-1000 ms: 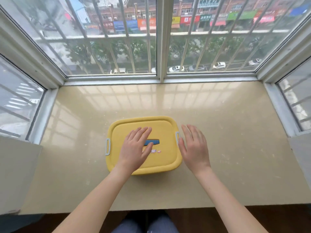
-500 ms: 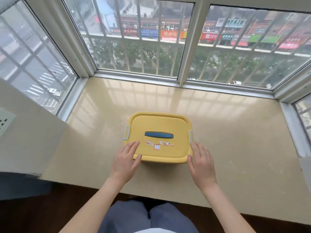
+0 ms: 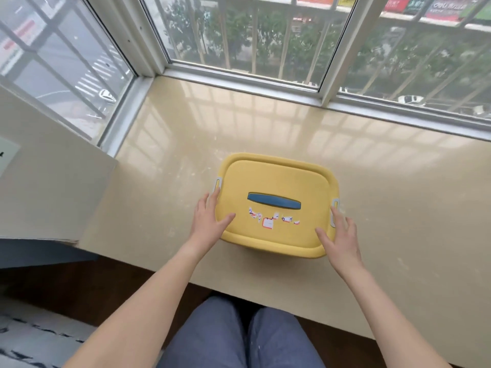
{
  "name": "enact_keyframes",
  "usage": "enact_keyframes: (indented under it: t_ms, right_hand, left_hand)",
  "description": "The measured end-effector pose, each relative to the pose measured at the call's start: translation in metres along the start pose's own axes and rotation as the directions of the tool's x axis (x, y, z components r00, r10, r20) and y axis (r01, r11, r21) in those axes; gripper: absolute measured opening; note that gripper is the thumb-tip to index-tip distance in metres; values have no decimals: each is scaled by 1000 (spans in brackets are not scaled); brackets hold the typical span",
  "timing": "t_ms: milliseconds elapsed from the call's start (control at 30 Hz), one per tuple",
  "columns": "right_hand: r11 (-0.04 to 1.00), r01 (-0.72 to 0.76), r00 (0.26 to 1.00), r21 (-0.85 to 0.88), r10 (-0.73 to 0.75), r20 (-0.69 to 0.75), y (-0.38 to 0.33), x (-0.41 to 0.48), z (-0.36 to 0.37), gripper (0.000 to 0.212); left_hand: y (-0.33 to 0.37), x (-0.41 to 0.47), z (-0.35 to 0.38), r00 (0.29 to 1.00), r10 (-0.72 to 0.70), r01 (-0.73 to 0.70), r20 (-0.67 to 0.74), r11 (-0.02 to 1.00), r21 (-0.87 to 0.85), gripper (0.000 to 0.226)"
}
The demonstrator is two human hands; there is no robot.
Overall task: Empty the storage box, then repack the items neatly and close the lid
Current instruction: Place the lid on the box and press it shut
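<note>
A yellow storage box (image 3: 276, 181) sits on the beige stone sill, its lid down, with a blue handle (image 3: 273, 201) in the lid's middle and torn sticker scraps below it. A grey latch (image 3: 218, 184) shows on its left side and another latch (image 3: 335, 204) on its right. My left hand (image 3: 208, 221) lies at the box's left edge, fingers straight along the side, thumb on the lid. My right hand (image 3: 338, 235) is at the right front corner, fingers straight beside the right latch, thumb on the lid. The contents are hidden.
The sill (image 3: 398, 208) runs wide to the right and behind the box, bounded by window frames (image 3: 239, 81) at the back and left. A beige wall panel (image 3: 53, 187) stands at the left. My knees (image 3: 233, 338) are below the sill's front edge.
My left hand slid off the middle of the lid to the box's left edge. My right hand closed in on the right front corner. The view shifted to the left and down.
</note>
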State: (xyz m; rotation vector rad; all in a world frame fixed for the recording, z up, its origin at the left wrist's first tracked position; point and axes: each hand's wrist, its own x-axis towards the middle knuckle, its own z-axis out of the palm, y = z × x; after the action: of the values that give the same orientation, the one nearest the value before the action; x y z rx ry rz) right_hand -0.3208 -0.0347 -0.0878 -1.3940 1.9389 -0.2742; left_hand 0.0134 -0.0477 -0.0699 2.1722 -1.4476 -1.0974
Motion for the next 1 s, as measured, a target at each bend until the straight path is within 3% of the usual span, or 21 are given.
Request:
enact_keyframes:
  t_ms: [200,400,733,1000]
  right_hand:
    - [965,-63,996,253,43,84,-1,14,2,91]
    - [964,-123,989,236,97,115,-7,18,-9,107]
    - [962,-29,995,272,1,104,-12,-59,-37,107]
    - [936,114,991,334,-131,27,-72,-91,-58,99]
  left_hand:
    - [-7,27,7,995,-84,94,59,979,-180,91]
    - [-6,36,2,994,-88,100,68,972,-211,100]
    - [-6,-41,-36,998,-35,46,52,975,-217,97]
    - [7,-94,-108,995,-16,-13,-103,962,-271,84]
